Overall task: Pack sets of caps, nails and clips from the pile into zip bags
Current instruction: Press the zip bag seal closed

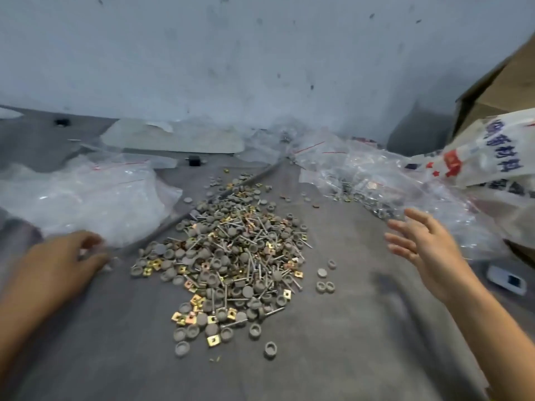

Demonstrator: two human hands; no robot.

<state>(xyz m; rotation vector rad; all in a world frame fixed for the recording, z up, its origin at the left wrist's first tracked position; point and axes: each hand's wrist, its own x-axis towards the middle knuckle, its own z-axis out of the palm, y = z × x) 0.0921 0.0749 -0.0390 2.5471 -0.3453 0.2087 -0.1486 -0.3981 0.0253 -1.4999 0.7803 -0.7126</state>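
Step, judged: fetching fresh bag for next set. Left hand point(58, 264) at near edge of empty zip bags point(86, 198), fingers curled; blur hides whether they pinch film. Right hand point(425, 250) hovers beside filled bags point(376, 180), fingers spread, holding nothing. Pile point(231, 256) lies between hands, long axis near-to-far, tapering away; nails point every way. Next: separate one bag, open mouth

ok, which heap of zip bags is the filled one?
The heap on the right, beyond the right hand: nails and clips show through its bags. Bags in the left heap look empty.
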